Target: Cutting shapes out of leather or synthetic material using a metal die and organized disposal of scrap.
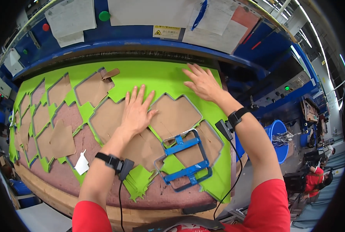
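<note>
A bright green sheet (153, 73) with large angular cut-outs lies across a worn reddish work board (118, 193). Brown paper (172, 116) shows through many of the cut-outs. My left hand (139, 112) rests palm down, fingers spread, near the sheet's middle, over a green strip between two openings. Farther right, my right hand (204, 83) is open too, its fingers spread over the green sheet near the far right corner; whether it presses on it I cannot tell. A blue metal cutting die (184, 177) lies on the sheet at the near right. Neither hand holds anything.
A white scrap (82, 163) and loose brown paper pieces (63, 139) lie at left. A blue machine beam (141, 36) spans the far side. At right are a control panel (284, 89) and a blue bin (279, 145). Black cables (120, 205) hang from my wrist straps.
</note>
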Tool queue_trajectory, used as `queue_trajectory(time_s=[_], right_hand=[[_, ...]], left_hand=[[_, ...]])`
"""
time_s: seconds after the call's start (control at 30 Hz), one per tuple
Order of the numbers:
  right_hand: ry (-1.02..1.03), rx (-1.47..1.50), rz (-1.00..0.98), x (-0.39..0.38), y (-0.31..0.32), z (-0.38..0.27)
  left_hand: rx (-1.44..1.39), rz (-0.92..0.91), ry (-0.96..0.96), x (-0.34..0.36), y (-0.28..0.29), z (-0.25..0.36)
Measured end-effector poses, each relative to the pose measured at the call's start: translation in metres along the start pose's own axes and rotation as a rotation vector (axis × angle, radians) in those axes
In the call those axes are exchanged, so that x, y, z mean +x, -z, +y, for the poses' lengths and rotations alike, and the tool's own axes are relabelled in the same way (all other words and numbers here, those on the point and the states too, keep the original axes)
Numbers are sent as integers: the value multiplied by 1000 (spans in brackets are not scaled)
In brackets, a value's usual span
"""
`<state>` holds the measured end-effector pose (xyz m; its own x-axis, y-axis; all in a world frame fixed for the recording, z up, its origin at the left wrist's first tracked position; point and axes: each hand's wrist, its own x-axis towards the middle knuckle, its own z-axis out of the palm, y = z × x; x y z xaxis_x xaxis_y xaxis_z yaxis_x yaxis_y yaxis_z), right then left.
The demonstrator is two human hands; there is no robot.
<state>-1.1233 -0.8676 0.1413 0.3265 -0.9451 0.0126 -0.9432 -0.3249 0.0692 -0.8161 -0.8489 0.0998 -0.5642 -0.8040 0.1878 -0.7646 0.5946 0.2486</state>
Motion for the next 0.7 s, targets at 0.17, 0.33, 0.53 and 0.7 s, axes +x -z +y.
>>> queue_trajectory(time_s=[0.17,0.33,0.53,0.7], right_hand=[[-151,71,58,-21,-37,14],[-220,117,64,-33,-40,8],[-247,172,-25,-72,-39,15],[-125,9,142,-127,-39,32]], left_hand=[[8,5,1,5,-3,1],[46,-11,10,1,-7,-3],[65,-17,19,-1,-6,-3],[36,16,-3,6,-6,4]])
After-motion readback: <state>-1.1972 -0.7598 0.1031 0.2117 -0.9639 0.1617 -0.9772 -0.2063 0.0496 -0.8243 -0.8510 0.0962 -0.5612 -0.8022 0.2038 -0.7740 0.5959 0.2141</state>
